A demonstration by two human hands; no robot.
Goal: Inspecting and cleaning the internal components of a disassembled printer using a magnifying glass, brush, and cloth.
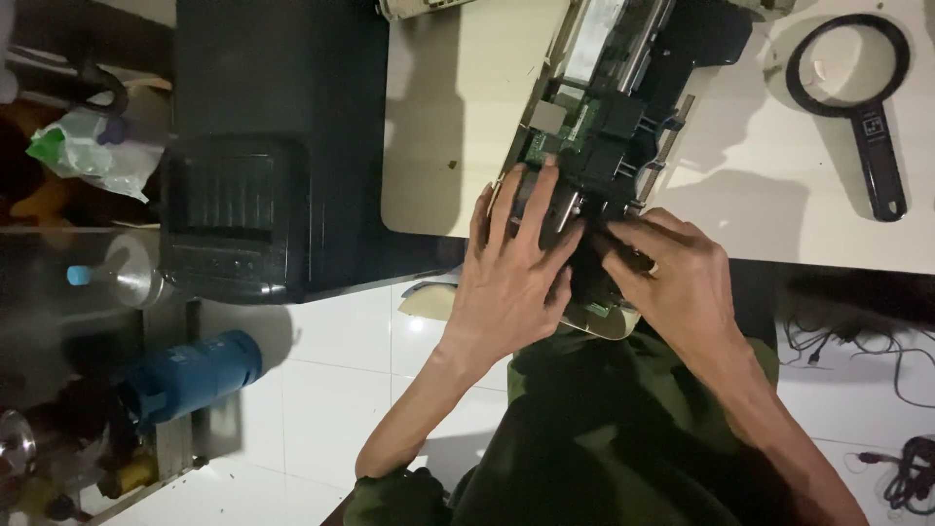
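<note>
opened printer hanging over the table's front edge, covers off, green board bare | left hand pressed flat, fingers spread on its near end, gripping nothing | right hand pinching a small part beside it | magnifier at right edge | looks mid-teardown, carriage not out yet

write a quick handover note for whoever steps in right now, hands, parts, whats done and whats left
Left hand: flat, fingers spread on the opened printer mechanism, no grip.
Right hand: fingertips pressed at the black carriage part; whether they pinch anything is hidden.
Mechanism overhangs the near edge of the pale table, circuit board exposed.
Magnifying glass lies unused to the right; black printer stands left.
Done: casing off. Left: cannot tell from here.
</note>
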